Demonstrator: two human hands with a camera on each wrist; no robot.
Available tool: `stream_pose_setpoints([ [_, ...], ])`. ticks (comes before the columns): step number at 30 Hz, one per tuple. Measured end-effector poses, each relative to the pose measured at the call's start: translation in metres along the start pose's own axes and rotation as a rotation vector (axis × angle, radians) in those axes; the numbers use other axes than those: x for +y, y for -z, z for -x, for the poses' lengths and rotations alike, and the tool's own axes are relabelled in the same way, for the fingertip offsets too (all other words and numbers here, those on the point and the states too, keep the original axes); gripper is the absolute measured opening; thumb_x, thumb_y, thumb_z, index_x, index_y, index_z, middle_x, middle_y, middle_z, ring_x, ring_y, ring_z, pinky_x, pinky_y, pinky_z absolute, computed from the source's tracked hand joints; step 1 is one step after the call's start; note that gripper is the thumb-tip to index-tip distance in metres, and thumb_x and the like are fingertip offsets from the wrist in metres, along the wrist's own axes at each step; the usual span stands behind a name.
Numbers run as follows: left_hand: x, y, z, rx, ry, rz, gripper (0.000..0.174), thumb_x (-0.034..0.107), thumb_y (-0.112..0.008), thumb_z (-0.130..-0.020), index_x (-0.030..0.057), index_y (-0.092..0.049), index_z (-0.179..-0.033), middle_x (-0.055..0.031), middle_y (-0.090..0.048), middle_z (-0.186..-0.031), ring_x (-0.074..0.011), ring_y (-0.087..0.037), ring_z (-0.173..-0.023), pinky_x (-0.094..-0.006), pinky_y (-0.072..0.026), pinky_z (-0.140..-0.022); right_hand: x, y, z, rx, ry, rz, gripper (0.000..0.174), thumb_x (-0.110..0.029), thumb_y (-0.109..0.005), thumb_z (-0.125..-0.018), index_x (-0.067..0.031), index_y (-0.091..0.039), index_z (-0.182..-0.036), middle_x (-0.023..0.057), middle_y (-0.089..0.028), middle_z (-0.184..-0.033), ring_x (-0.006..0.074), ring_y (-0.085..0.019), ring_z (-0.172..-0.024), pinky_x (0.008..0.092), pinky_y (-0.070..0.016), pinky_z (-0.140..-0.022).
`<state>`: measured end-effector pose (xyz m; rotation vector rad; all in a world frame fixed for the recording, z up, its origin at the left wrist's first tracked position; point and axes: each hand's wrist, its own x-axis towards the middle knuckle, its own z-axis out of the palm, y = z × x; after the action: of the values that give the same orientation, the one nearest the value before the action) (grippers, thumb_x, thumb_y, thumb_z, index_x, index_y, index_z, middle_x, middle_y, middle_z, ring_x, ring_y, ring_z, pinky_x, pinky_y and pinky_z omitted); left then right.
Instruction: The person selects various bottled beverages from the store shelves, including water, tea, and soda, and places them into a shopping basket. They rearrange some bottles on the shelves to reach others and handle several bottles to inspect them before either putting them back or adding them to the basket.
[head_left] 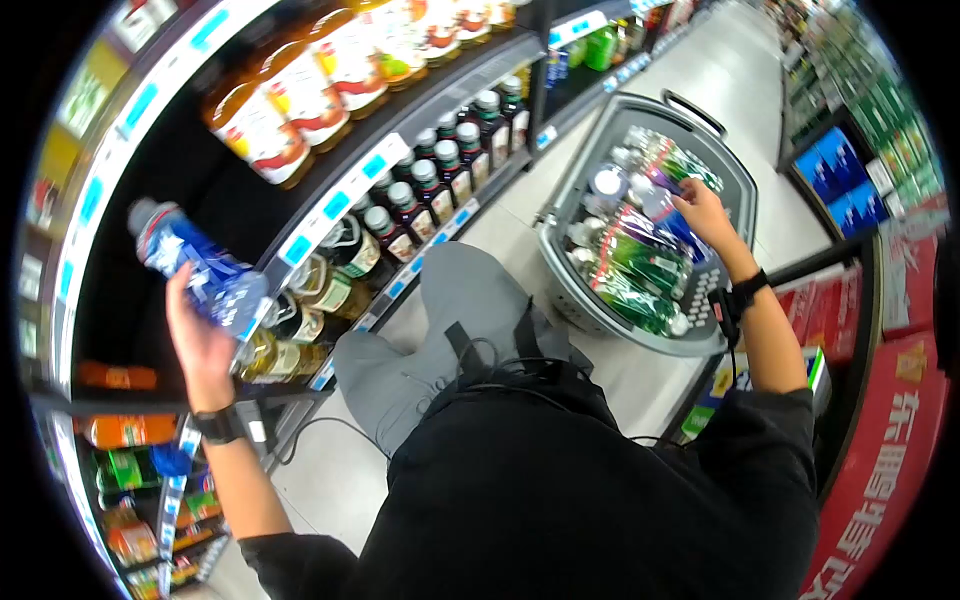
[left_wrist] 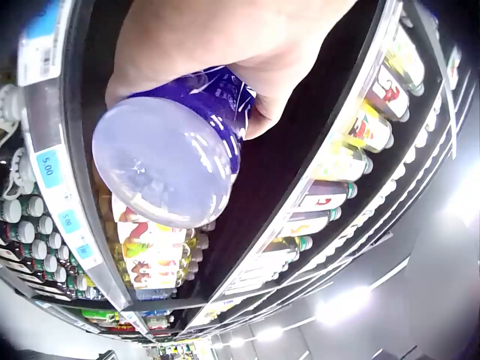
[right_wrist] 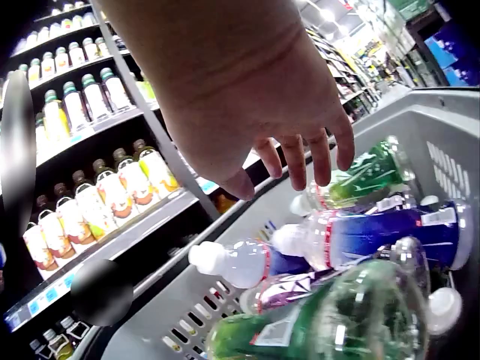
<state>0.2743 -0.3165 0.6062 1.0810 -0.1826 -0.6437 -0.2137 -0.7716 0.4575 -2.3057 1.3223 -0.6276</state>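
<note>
My left hand [head_left: 203, 350] grips a clear plastic bottle with a blue label [head_left: 196, 258] in front of a dark shelf gap. In the left wrist view, the round base of this bottle [left_wrist: 161, 161] faces the camera. Over the grey shopping basket [head_left: 550, 250] is my right hand [head_left: 708, 217], its fingers loosely bent and holding nothing. Beneath that hand, in the right wrist view, lie a bottle with a blue label [right_wrist: 390, 234], another with a white cap [right_wrist: 238, 264] and a green bottle [right_wrist: 330, 319], among several others.
Juice bottles [head_left: 345, 70] fill the upper shelf at the left. Dark bottles with pale caps [head_left: 430, 185] stand on the lower shelf. Red boxes [head_left: 870, 450] are stacked at the right. A cable [head_left: 310, 425] hangs near my left leg.
</note>
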Motion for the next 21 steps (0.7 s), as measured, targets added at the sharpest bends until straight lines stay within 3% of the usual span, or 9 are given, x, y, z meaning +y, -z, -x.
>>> stream_pose_setpoints([
  [5,0.023,0.039,-0.057,0.030,-0.126,0.046,0.050,0.017,-0.071,-0.083,0.0023,-0.049,-0.125,-0.0095,-0.059,-0.118,-0.0237,-0.056,-0.112,-0.0399,-0.0382,-0.106,0.007,0.004,0.013,-0.196,-0.091,0.185,0.042,-0.026,-0.069,-0.080,0.0001,-0.058,-0.112,0.0219,-0.063,-0.101,0.0361,-0.062,-0.098,0.0406,-0.0480,-0.086],
  [7,0.021,0.037,-0.067,0.064,-0.168,0.045,0.055,0.012,-0.072,-0.081,0.0021,-0.045,-0.129,-0.0095,-0.055,-0.121,-0.0234,-0.053,-0.114,-0.0389,-0.0366,-0.106,0.011,-0.005,0.015,-0.217,-0.078,0.207,0.044,-0.025,-0.070,-0.078,-0.0004,-0.057,-0.112,0.0226,-0.062,-0.105,0.0371,-0.060,-0.101,0.0425,-0.0476,-0.088],
  [10,0.019,0.063,-0.101,0.061,-0.217,-0.091,0.051,0.005,-0.071,-0.080,0.0010,-0.048,-0.126,-0.0085,-0.058,-0.117,-0.0213,-0.054,-0.111,-0.0384,-0.0382,-0.104,0.018,-0.010,0.018,-0.198,-0.049,0.326,0.054,-0.023,-0.071,-0.077,-0.0020,-0.052,-0.123,0.0226,-0.059,-0.113,0.0374,-0.057,-0.108,0.0417,-0.0458,-0.093],
  [12,0.012,0.086,-0.126,-0.039,-0.184,-0.129,0.023,0.000,-0.065,-0.083,0.0004,-0.062,-0.107,-0.0073,-0.065,-0.104,-0.0191,-0.061,-0.096,-0.0322,-0.0461,-0.093,0.030,-0.018,0.012,-0.204,-0.006,0.269,0.067,-0.015,-0.069,-0.074,-0.0020,-0.044,-0.134,0.0235,-0.055,-0.125,0.0359,-0.054,-0.116,0.0405,-0.0436,-0.098],
  [13,0.004,0.061,-0.106,-0.040,-0.235,-0.177,0.015,0.000,-0.065,-0.084,-0.0007,-0.066,-0.098,-0.0058,-0.066,-0.098,-0.0167,-0.063,-0.087,-0.0287,-0.0494,-0.084,0.066,-0.037,0.004,-0.132,0.057,0.225,0.069,-0.012,-0.064,-0.074,-0.0022,-0.041,-0.138,0.0243,-0.054,-0.128,0.0342,-0.054,-0.119,0.0395,-0.0436,-0.098],
  [15,-0.003,0.088,-0.120,-0.051,-0.309,-0.401,0.009,-0.001,-0.066,-0.081,-0.0016,-0.066,-0.091,-0.0056,-0.066,-0.094,-0.0142,-0.063,-0.083,-0.0281,-0.0502,-0.074,0.072,-0.046,-0.003,-0.195,-0.132,0.070,0.070,-0.015,-0.067,-0.075,-0.0027,-0.042,-0.139,0.0208,-0.062,-0.118,0.0298,-0.061,-0.109,0.0370,-0.0472,-0.094],
  [16,-0.010,0.042,-0.096,0.093,-0.332,-0.291,0.014,-0.003,-0.067,-0.079,-0.0005,-0.065,-0.092,-0.0060,-0.066,-0.093,-0.0154,-0.063,-0.084,-0.0296,-0.0505,-0.076,0.049,-0.039,-0.002,-0.209,-0.180,0.011,0.070,-0.020,-0.073,-0.074,-0.0031,-0.045,-0.136,0.0180,-0.064,-0.115,0.0269,-0.063,-0.104,0.0368,-0.0481,-0.092],
  [18,-0.020,0.019,-0.091,0.081,-0.446,-0.160,0.030,-0.008,-0.069,-0.074,0.0013,-0.061,-0.101,-0.0084,-0.066,-0.097,-0.0206,-0.065,-0.088,-0.0351,-0.0510,-0.083,0.109,-0.060,-0.023,-0.206,-0.071,-0.032,0.068,-0.029,-0.079,-0.072,-0.0029,-0.050,-0.128,0.0156,-0.065,-0.112,0.0267,-0.063,-0.103,0.0360,-0.0483,-0.090],
  [21,-0.023,0.006,-0.090,0.085,-0.438,-0.217,0.037,-0.007,-0.070,-0.071,0.0000,-0.060,-0.106,-0.0103,-0.067,-0.098,-0.0209,-0.065,-0.090,-0.0345,-0.0516,-0.083,0.092,-0.049,-0.024,-0.235,-0.087,0.103,0.064,-0.029,-0.084,-0.066,-0.0047,-0.055,-0.119,0.0177,-0.067,-0.109,0.0311,-0.064,-0.104,0.0388,-0.0498,-0.088],
])
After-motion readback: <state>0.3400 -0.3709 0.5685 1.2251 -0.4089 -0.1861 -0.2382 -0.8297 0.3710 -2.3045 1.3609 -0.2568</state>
